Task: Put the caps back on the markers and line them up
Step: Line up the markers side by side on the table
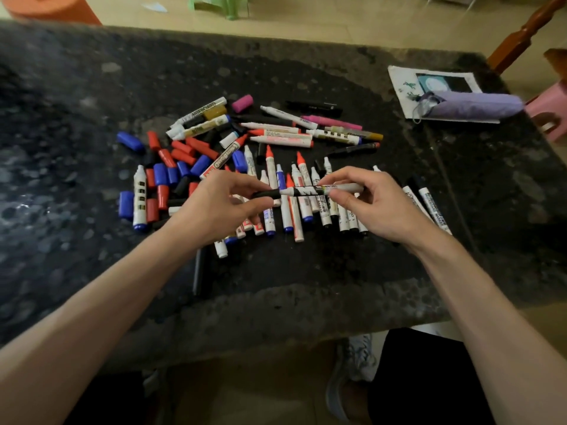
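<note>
Head view: marker (319, 190) light, rigid, slick. L hand (219, 207) fingers pinch black cap (266, 194); R hand (372, 204) fingers clamp barrel mid-length.

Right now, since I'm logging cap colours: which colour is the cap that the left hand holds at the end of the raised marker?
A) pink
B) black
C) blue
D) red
B: the left hand pinches a black cap at the end of the white marker, whose barrel the right hand holds level above the table.
</note>
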A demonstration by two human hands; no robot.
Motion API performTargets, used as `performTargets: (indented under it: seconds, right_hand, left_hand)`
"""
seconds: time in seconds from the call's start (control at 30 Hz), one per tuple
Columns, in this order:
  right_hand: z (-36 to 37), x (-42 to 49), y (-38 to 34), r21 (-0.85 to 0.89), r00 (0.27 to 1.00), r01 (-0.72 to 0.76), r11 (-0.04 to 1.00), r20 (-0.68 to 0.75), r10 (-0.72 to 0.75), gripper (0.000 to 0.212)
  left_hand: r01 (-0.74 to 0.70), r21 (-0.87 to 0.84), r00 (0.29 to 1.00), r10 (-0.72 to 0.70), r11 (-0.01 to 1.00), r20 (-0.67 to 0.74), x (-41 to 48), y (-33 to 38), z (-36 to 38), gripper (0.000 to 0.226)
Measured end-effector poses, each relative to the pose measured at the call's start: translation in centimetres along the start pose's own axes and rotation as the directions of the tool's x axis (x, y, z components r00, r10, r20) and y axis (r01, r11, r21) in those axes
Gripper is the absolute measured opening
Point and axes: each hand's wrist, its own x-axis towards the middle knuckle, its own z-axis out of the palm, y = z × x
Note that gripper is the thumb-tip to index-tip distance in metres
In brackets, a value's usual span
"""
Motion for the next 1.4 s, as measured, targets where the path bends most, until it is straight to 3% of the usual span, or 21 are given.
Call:
performTargets:
  seconds: [0.23, 0.5, 0.67, 0.93, 1.17, 1.4]
  right_hand:
    - [1.0, -0.2, -0.5, -0.082, 0.999, 0.043, 0.996, 0.011, -0.043, 0.023]
    - [2.2, -0.6, -0.7, -0.122, 0.985, 0.073, 0.990, -0.144, -0.091, 0.025]
    - [3.1, -0.8, -0.9, -0.134, 0.968, 0.094, 0.987, -0.219, -0.122, 0.025]
    - [1.6, -0.6, -0.9, -0.052, 0.994, 0.025, 0.998, -0.107, -0.030, 0.024]
    - [1.4, -0.5, -0.5, -0.240, 0.937, 0.219, 0.946, -0.218, -0.272, 0.023]
    - [0.9, -0.7, -0.3, -0.347, 0.888, 0.330, 0.878, -0.202, -0.414, 0.022]
  left_hand:
    - [-0.055, 0.146, 0.999, 0.054, 0.988, 0.005, -0.2, -0.2, 0.2, 0.021]
    - [-0.172, 0.208, 0.975, 0.196, 0.963, -0.103, -0.5, -0.2, 0.6, 0.021]
    - [-0.165, 0.172, 0.969, 0.192, 0.971, -0.154, -0.4, -0.5, 0.8, 0.019]
    - [-0.161, 0.187, 0.983, 0.174, 0.969, -0.055, -0.1, -0.5, 0.8, 0.017]
    - [-0.040, 0.021, 0.999, 0.040, 0.999, -0.014, 1.2, 0.0, 0.9, 0.012]
    - [0.014, -0.009, 0.996, -0.013, 1.000, 0.090, 1.0, 0.1, 0.5, 0.019]
